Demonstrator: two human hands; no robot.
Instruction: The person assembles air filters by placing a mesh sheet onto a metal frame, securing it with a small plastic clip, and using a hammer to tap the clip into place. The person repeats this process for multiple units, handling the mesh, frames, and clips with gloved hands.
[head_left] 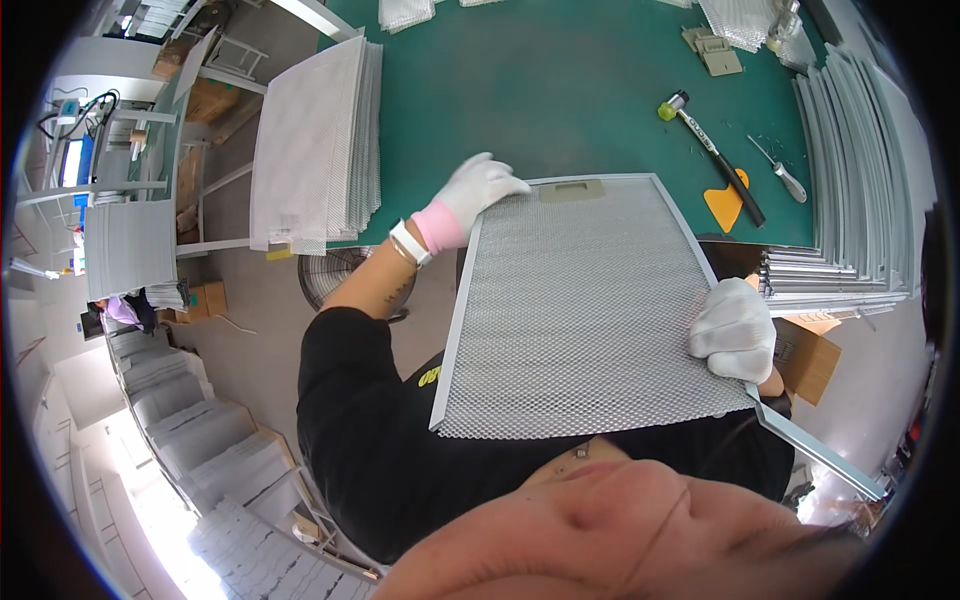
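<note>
At nine o'clock, overhanging the green table (560, 90) edge: a stack of mesh sheets (315, 140). Left hand (478, 192), white-gloved, fingers curled over the upper left corner of a framed mesh filter panel (580, 310), gripping it. Panel at centre, tilted, top edge on the table, lower end over the lap. Right hand (735, 330), gloved, clenched on the right frame rail at four o'clock. At one o'clock: a mallet (710, 150), an orange scraper (727, 205), a screwdriver (782, 172). At three o'clock: stacked metal frames (860, 180).
</note>
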